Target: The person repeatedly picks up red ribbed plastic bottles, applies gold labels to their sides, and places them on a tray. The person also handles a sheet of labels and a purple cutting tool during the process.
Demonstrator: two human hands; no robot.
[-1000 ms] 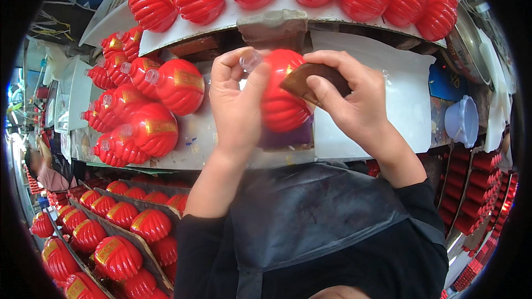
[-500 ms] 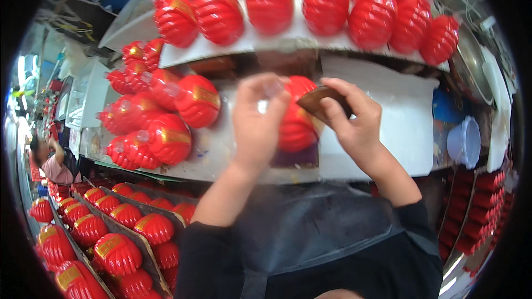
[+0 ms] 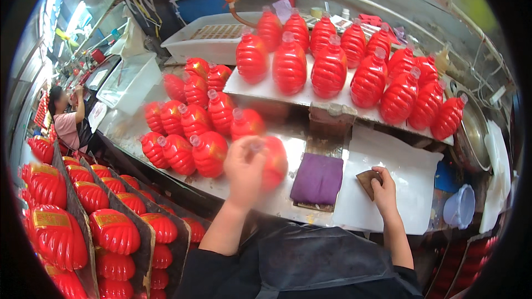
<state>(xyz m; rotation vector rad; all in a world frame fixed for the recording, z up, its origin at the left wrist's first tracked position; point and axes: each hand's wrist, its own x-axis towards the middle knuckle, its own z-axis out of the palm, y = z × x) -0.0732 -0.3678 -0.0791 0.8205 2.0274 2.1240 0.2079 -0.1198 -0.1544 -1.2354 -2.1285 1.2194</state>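
We see the red ribbed bottle (image 3: 273,161) in the left hand (image 3: 244,170), with the fingers closed around its side; the bottle is blurred, so we cannot tell if its cap is on. It sits above the front part of the metal counter (image 3: 288,202), just to the right of the hand's palm. To the right of this grip lies a purple cloth pad (image 3: 317,180), flat on the counter and near the bottle, but not touching it. Further to the right, the right hand (image 3: 383,189) rests on a white sheet (image 3: 407,185) and its fingers pinch a small brown pad (image 3: 368,181) against the sheet; this hand is well apart from the bottle. To the left of the left hand there is a group of the same red bottles (image 3: 191,127), lying close together on the counter, the nearest one just beside the hand. Behind both hands, on a raised white board (image 3: 260,89), stands a row of upright red bottles (image 3: 343,63) with clear caps. Far to the right of the right hand we see a clear plastic cup (image 3: 460,207). Below and left of the grip, dark trays (image 3: 133,224) hold labelled red bottles (image 3: 113,231). At the far left, another person (image 3: 69,119) stands.
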